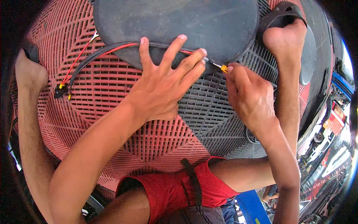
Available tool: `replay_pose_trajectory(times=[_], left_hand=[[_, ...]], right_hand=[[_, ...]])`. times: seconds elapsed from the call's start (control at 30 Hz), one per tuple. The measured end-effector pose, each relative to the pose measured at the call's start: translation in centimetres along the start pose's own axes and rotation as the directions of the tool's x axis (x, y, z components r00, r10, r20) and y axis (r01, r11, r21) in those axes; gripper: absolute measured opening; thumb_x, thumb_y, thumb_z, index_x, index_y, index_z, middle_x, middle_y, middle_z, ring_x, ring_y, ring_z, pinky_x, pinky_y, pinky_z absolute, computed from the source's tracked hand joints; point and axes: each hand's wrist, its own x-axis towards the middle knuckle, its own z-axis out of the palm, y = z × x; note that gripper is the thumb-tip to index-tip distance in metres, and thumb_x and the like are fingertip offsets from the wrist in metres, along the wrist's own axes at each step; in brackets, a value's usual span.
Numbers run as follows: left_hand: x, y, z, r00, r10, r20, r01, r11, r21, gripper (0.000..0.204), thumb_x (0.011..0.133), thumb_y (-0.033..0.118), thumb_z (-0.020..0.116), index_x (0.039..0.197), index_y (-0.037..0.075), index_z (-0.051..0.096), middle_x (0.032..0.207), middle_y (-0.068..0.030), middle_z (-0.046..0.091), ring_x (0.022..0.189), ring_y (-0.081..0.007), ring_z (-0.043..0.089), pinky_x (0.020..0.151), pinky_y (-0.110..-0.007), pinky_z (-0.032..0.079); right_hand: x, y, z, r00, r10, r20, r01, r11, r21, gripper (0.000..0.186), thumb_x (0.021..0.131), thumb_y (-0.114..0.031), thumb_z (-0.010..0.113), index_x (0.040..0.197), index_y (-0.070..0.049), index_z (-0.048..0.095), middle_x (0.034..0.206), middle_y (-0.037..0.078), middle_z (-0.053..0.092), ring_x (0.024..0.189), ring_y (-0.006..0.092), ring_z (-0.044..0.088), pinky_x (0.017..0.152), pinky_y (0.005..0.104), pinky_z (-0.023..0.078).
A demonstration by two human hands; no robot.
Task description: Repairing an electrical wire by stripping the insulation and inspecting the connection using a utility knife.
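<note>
Red shorts (167,198) near, one cable (89,56) beyond

Red and dark grating makes the floor (160,149); I count two round discs (179,22); at right, the room (328,142) is crowded. Across the larger disc's near part the cable passes under my left hand (160,84), spread wide; pinching or not, I cannot tell. My right grip (253,93) holds one yellow piece (224,69).

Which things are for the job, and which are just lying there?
Being used:
- left hand, over the red-and-black cable
- right hand, pinching a small yellow piece
- dark disc under the cable

Just there:
- grey round thing, right
- blue panel, lower right
</note>
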Motion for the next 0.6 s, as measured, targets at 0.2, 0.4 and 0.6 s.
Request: replay_pose_trajectory(times=[0.2,0.4,0.6], left_hand=[[-0.2,-0.3,0.3,0.999,0.023,-0.038,-0.022,0.999,0.046,0.103,0.048,0.030,0.082,0.145,0.012,0.051,0.165,-0.0035,0.034,0.155,-0.0392,0.021,0.106,-0.084,0.008],[-0.3,-0.4,0.4,0.999,0.026,-0.027,-0.025,0.998,0.049,0.107,0.046,0.031,0.083,0.146,0.013,0.051,0.165,-0.0038,0.034,0.155,-0.0379,0.021,0.107,-0.084,0.006],[0.0,-0.3,0.3,0.999,0.026,-0.043,-0.025,0.999,0.035,0.108,0.045,0.031,0.083,0.146,0.013,0.051,0.165,-0.0033,0.035,0.155,-0.0379,0.021,0.106,-0.084,0.008]], right_hand=[[0.4,-0.3,-0.7,0.997,0.050,0.058,-0.053,0.997,0.051,0.011,0.086,-0.003,0.063,0.086,-0.005,0.053,0.075,0.015,0.063,0.069,0.0371,0.068,0.058,0.0478,0.055],[0.1,0.5,-0.7,0.999,0.031,0.039,-0.035,0.994,0.102,0.013,0.085,-0.001,0.065,0.086,-0.004,0.053,0.073,0.016,0.062,0.066,0.0388,0.067,0.058,0.0492,0.054],[-0.5,1.5,0.0,0.996,0.070,-0.062,-0.052,0.965,0.256,0.013,0.092,-0.006,0.068,0.090,-0.004,0.055,0.074,0.016,0.065,0.064,0.0376,0.067,0.057,0.0480,0.054]])
